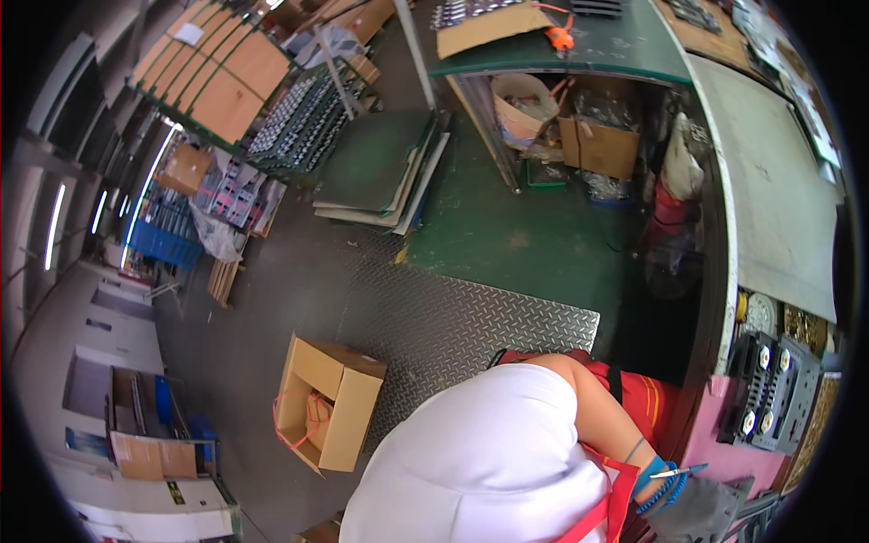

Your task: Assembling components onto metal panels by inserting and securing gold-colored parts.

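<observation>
My left arm, in a white sleeve, bends at the elbow. Its bare forearm reaches down toward the bench at the lower right. Around the wrist sits a blue band with a coiled blue cord. A slim pen-like tool shows beside the band. Just past the wrist is a grey shape; whether it is a glove or a metal part I cannot tell, and no fingers show clearly. Near it, dark metal parts with round light pieces lie on the bench. My right hand is outside the picture.
An opened cardboard box with red strapping stands on the floor beside a tread-plate sheet. Stacked boards lie farther off. A green-topped table has a bucket and a carton beneath it.
</observation>
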The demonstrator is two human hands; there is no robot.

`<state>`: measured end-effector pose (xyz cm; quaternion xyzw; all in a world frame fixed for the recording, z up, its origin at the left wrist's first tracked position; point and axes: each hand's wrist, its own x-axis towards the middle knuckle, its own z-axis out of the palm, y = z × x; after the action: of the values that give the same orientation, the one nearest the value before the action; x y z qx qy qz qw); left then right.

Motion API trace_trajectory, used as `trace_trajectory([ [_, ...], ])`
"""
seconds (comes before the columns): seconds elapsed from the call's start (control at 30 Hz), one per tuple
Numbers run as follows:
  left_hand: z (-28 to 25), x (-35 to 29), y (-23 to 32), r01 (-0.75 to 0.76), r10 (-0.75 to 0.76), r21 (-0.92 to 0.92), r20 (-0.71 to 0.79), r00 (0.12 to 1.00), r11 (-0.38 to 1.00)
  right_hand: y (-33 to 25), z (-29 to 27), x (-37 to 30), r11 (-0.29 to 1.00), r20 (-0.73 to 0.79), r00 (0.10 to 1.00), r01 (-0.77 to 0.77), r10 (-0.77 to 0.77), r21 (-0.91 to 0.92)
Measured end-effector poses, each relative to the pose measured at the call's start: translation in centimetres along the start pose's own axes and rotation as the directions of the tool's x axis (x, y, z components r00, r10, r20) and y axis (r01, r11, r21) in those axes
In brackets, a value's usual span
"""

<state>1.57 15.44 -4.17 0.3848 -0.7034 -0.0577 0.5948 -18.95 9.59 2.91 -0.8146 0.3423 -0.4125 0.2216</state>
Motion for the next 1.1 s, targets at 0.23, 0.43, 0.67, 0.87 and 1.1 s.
trace_trajectory([
  [0.23,-0.8,2.5,1.6,0.429,-0.713,-0.741,-0.096,0.695,0.517,-2.6,8.0,0.8,0.913,-0.061,0.982,0.190,-0.180,0.360],
  [0.43,-4.5,1.3,2.5,0.457,-0.750,-0.882,0.224,0.622,0.116,-1.2,11.2,1.4,0.377,-0.185,0.958,0.257,-0.218,0.890],
  [0.67,-4.1,0.1,2.6,0.566,-0.786,-0.822,0.314,0.532,0.055,-3.6,8.6,-2.1,0.993,-0.193,0.980,-0.075,0.056,-0.095],
  [0.87,-2.5,-1.0,1.7,0.514,-0.784,-0.857,0.289,0.549,0.044,-6.3,8.4,-1.4,0.986,0.008,0.989,0.150,-0.150,-0.075],
  [1.1,-0.6,-2.6,2.1,0.377,-0.696,-0.843,0.532,0.483,-0.383,-5.1,7.0,-1.6,0.760,0.092,0.891,0.321,-0.445,0.565],
])
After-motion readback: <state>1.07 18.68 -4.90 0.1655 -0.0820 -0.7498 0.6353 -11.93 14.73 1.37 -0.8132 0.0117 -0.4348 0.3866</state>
